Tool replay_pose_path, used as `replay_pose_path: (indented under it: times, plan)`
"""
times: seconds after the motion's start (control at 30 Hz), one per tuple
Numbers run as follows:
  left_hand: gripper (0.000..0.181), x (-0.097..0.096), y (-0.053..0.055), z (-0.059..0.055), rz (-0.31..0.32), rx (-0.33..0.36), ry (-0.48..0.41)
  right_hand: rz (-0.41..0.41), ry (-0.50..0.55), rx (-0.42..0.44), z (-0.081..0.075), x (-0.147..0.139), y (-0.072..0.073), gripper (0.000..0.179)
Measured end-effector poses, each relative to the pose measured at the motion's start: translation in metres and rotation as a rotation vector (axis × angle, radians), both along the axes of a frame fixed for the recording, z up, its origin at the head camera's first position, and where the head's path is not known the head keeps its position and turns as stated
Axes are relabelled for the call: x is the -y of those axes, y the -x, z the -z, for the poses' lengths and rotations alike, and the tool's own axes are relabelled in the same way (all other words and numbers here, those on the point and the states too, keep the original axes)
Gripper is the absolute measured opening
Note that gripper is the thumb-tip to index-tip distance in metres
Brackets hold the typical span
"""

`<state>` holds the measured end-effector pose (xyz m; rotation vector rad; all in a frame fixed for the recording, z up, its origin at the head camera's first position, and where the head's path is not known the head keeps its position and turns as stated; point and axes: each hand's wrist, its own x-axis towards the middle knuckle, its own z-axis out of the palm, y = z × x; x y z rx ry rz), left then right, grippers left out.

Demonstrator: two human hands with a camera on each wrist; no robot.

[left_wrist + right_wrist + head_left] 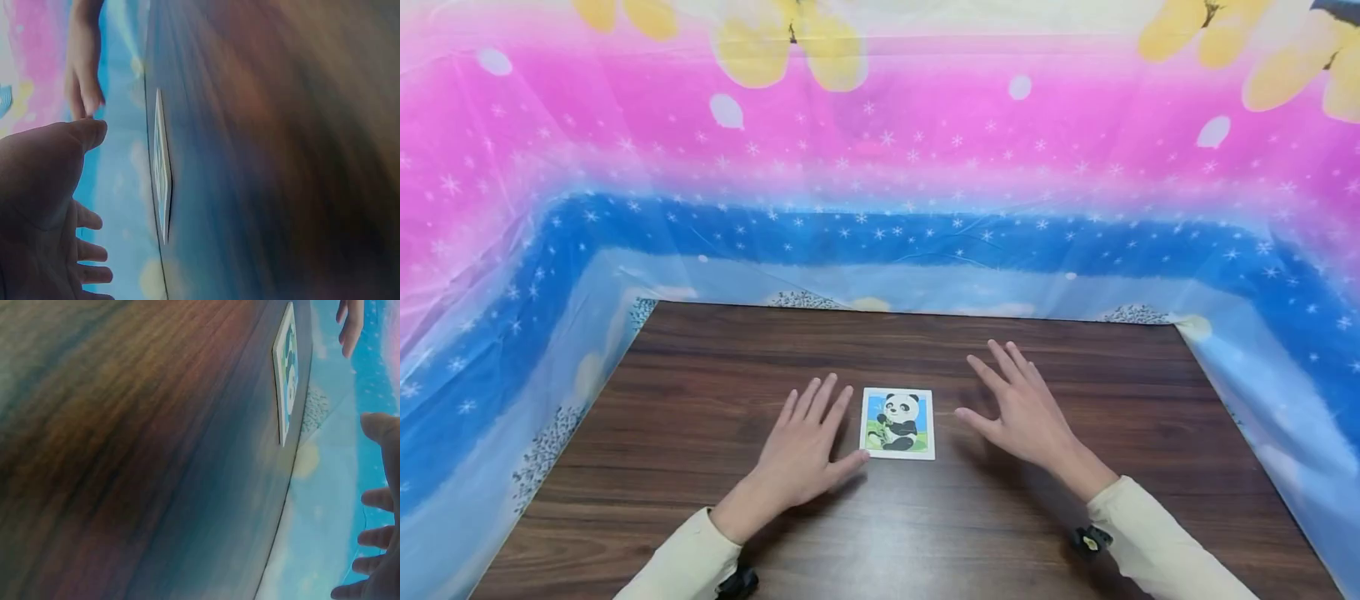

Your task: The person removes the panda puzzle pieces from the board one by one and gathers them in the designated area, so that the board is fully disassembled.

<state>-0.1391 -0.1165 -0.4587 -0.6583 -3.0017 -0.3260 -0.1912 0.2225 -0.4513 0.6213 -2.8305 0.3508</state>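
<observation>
A small square panda picture puzzle [897,423] with a pale border lies flat on the dark wooden table [760,342]. To its left is my left hand [805,450], fingers straight and spread, the thumb tip overlapping the lower left corner in the head view. My right hand [1026,417] hovers to the right of the picture with fingers extended and holds nothing. Both wrist views show the panda picture [162,169] nearly edge-on, thin like a board. In the right wrist view, the fingers [378,537] are spread apart, well away from the board [286,381].
A pink and blue patterned cloth [880,183] with snowflakes and yellow butterfly shapes rises behind the table and down both sides. Each cream sleeve has a dark wrist device [1091,540] at the cuff. The table's back edge meets the cloth.
</observation>
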Motion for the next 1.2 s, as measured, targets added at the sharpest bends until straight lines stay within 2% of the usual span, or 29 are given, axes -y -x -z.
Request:
replay_pose_path:
  times: [0.27,0.4,0.5,0.67,0.87,1.03,1.2]
  plan:
    - [0.087,-0.03,-0.01,0.004,0.161,0.071,0.04,-0.138,0.069,0.034,-0.003,0.011,0.013,0.078]
    - [0.085,-0.043,-0.01,0.004,0.226,0.12,0.07,-0.193,0.085,0.07,-0.007,0.016,0.023,0.072]
    - [0.085,-0.053,-0.007,0.006,0.247,0.15,0.096,-0.224,0.083,0.083,-0.009,0.021,0.03,0.069]
    - [0.085,-0.07,-0.001,0.01,0.254,0.182,0.13,-0.252,0.096,0.116,-0.012,0.03,0.039,0.064]
    - [0.087,-0.085,0.002,0.013,0.222,0.222,0.15,-0.288,0.1,0.162,-0.009,0.041,0.049,0.057]
    - [0.089,-0.09,0.003,0.016,0.199,0.237,0.171,-0.323,0.11,0.2,-0.004,0.05,0.056,0.053]
    - [0.095,-0.091,0.005,0.024,0.208,0.225,0.18,-0.383,0.141,0.249,0.004,0.059,0.065,0.047]
